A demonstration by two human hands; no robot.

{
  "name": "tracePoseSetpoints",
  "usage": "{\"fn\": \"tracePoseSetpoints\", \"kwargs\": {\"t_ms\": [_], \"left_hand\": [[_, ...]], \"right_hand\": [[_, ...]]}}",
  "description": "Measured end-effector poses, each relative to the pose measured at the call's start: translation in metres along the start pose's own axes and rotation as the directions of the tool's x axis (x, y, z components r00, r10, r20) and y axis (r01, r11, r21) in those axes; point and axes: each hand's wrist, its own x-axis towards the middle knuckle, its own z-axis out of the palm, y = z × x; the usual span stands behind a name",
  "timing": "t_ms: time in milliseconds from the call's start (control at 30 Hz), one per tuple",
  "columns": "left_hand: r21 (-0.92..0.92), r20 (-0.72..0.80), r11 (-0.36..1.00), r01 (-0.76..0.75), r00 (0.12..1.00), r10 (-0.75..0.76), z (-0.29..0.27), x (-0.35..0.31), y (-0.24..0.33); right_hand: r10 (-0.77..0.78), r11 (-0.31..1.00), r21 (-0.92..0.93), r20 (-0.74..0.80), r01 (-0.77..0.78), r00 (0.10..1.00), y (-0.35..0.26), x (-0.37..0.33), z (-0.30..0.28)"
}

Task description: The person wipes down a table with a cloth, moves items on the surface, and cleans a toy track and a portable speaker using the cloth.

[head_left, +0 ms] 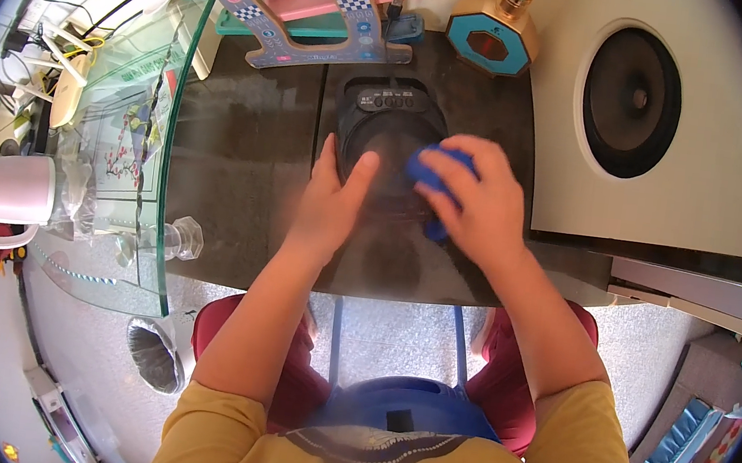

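Observation:
A black portable speaker (pixel 392 150) with a panel of knobs at its far end lies on the dark tabletop. Its near left edge is held by my left hand (pixel 331 201), thumb over the top and fingers along the side. My right hand (pixel 482 200) grips a blue cloth (pixel 440 168) and presses it against the speaker's right side. Part of the cloth hangs below the fingers. The right hand is slightly blurred, and both hands cover portions of the speaker.
Behind the speaker stands a toy car ramp (pixel 313 19), beside a teal and gold bottle (pixel 492 37). A large white loudspeaker (pixel 567 194) rises at the right. To the left, a glass shelf (pixel 163 208) borders the dark table (pixel 235 143), with a pink mug (pixel 19 189) beyond.

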Motion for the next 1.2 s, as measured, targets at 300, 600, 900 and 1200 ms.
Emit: {"fn": "tracePoseSetpoints", "kwargs": {"t_ms": [300,600,900,1200], "left_hand": [[0.015,-0.014,1.000,0.002,1.000,-0.002,0.000,-0.001,0.004],[0.016,-0.016,1.000,0.026,1.000,-0.026,0.002,-0.001,0.002],[-0.020,-0.005,0.999,0.043,0.999,-0.043,0.003,-0.004,0.008],[-0.020,-0.005,0.999,0.047,0.999,-0.047,0.003,-0.006,0.011]], "right_hand": [[-0.083,0.996,0.053,0.144,0.076,0.986,-0.013,-0.003,-0.008],[-0.003,1.000,-0.022,0.031,0.004,1.000,0.001,0.000,-0.004],[0.065,0.996,-0.062,-0.047,-0.068,0.997,0.015,0.006,-0.004],[-0.010,1.000,0.006,0.042,0.010,0.999,0.007,0.003,-0.004]]}}
